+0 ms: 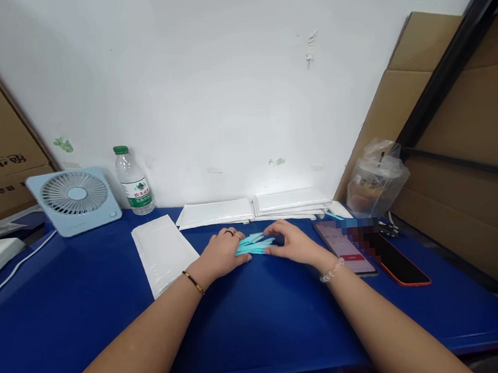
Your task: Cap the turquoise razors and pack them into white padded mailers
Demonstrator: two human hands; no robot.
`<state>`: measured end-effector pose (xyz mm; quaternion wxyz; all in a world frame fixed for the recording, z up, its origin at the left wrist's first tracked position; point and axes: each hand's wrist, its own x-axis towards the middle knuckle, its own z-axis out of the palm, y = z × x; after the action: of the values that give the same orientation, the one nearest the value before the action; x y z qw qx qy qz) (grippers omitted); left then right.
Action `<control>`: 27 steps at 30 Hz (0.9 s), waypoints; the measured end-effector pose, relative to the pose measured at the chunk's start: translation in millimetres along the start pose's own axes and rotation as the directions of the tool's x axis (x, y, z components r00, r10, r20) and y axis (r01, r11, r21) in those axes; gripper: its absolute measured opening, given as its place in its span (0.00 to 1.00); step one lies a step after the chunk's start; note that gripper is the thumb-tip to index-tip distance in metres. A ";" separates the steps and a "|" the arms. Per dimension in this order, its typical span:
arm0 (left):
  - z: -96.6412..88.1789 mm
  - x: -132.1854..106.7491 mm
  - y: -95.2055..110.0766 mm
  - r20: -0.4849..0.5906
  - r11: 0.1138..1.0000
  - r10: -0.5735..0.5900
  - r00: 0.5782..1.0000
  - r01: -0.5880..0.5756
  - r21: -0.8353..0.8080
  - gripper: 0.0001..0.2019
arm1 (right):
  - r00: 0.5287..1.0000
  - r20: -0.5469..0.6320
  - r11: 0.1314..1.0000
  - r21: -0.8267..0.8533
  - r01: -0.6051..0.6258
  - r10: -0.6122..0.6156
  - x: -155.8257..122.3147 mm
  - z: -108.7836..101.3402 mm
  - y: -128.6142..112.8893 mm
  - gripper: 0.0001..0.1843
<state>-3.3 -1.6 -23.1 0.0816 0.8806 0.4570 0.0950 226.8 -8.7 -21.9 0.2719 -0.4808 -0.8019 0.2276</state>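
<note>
A loose bundle of thin turquoise strips [256, 245] lies on the blue tabletop between my two hands. My left hand [227, 251] is closed round the bundle's left end, thumb on the near side and fingers over the far side. At the right end, my right hand [290, 242] curves its thumb and fingers about the strips, with a gap at the palm. The strips' left ends are hidden under my left hand. Beside my left wrist is a white padded envelope [163, 253]. Behind my hands lie further white padded envelopes [216, 212] and a stack of envelopes [291, 200].
A light-blue fan [75, 194] and a water bottle [133, 184] stand at the back left. Two phones, one lit [344, 248] and one dark with a red edge [399, 261], lie right of my hand. A bagged drink cup [376, 182] stands behind them, near cardboard [464, 135].
</note>
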 end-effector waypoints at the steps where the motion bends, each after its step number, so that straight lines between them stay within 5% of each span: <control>1: 0.4 -0.2 1.8 0.000 0.999 0.032 1.000 -0.032 0.006 0.21 | 0.998 0.006 0.995 -0.079 0.061 -0.061 -1.1 1.2 -2.3 0.29; 3: 1.8 -0.1 5.8 -0.011 0.995 0.100 0.995 -0.100 0.015 0.13 | 0.989 0.075 0.968 -0.206 0.142 -0.129 -2.7 3.8 -8.7 0.34; 7: 6.7 0.6 12.3 0.014 0.985 0.158 0.987 -0.159 0.073 0.08 | 0.969 0.217 0.912 -0.363 0.193 -0.119 -3.7 9.0 -23.1 0.20; 16: 4.1 -4.4 24.3 0.031 0.972 0.137 0.990 -0.140 0.189 0.08 | 0.963 0.266 0.792 -0.577 0.200 -0.050 -5.5 17.6 -36.0 0.10; 23: -10.6 -4.5 37.0 0.059 0.975 0.041 0.997 -0.053 0.216 0.14 | 0.980 0.199 0.772 -0.621 0.135 -0.011 -5.2 23.8 -42.6 0.11; 27: -52.7 -22.3 19.4 -0.055 0.986 0.078 0.995 -0.069 0.149 0.37 | 0.977 0.211 0.778 -0.611 0.145 -0.017 -7.0 19.7 -38.1 0.07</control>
<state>-13.3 -28.0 30.3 -0.0012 0.8971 0.4324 0.0905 191.9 -33.5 -14.3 0.0281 -0.4840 -0.8745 -0.0163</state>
